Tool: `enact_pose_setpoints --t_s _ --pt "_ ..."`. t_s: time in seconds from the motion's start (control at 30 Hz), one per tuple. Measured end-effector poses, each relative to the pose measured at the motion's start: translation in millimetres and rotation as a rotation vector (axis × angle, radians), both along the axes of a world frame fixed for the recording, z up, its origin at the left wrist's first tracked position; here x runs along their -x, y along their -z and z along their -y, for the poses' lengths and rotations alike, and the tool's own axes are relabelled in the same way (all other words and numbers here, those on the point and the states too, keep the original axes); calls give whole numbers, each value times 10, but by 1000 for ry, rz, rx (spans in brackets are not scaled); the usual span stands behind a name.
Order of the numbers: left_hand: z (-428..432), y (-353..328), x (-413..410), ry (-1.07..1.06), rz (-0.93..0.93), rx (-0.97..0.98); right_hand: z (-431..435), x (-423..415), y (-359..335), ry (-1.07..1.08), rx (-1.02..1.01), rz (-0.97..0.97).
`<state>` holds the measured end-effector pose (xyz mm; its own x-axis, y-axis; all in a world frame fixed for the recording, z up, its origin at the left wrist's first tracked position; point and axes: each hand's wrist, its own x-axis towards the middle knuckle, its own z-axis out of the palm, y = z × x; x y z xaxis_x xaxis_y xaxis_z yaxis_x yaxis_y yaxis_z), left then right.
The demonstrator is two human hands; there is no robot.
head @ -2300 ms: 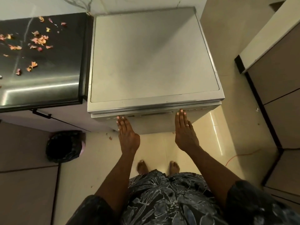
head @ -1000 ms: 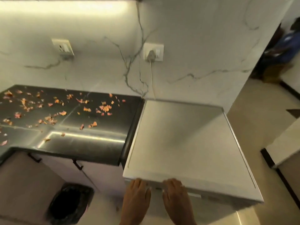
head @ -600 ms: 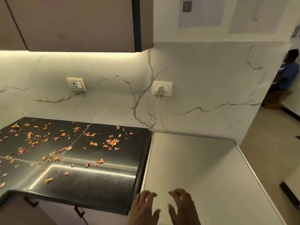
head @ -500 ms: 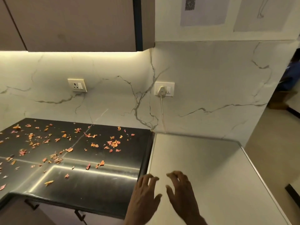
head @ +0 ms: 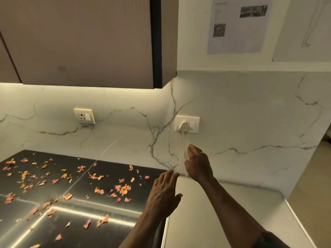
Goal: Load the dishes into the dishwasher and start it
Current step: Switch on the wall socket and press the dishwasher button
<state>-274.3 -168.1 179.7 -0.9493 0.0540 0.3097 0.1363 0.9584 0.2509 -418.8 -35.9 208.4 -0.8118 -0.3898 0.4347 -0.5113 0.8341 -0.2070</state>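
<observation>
Hovering below socket with right hand spread, empty, presumably to power dishwasher; left hand likewise loose, idle.

Worn on the head, wide-angle. Looks forward and only slightly down, straight at the marble wall. Stands close over the dishwasher top, filling the lower right, with the dark countertop at lower left. Takes in the upper cabinet at top left and the plugged socket near centre. Catches both forearms entering from the bottom edge, left hand and right hand raised ahead toward the wall.
</observation>
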Motion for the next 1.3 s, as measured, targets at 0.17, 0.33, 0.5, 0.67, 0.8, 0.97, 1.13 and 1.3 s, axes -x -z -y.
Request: enact_pose_setpoints --t_s 0.17,0.33,0.5,0.67,0.8,0.97,1.13,1.3 --pt "137 -19 272 71 44 -24 111 629 -445 67 -180 47" --pt "332 70 449 123 73 -26 281 937 -624 135 -202 167" --pt "562 236 626 144 118 -45 423 1072 -645 160 -207 205" --pt "674 361 754 157 143 -64 461 1075 -683 219 -127 168" --pt "677 404 809 162 163 -86 435 1091 -635 214 -91 138" --pt "629 380 812 171 167 -94 438 1096 -595 225 -63 110" --pt "637 354 803 170 173 -96 444 1105 -535 193 -36 108" --pt "636 357 772 160 189 -95 430 1153 -517 203 -76 147"
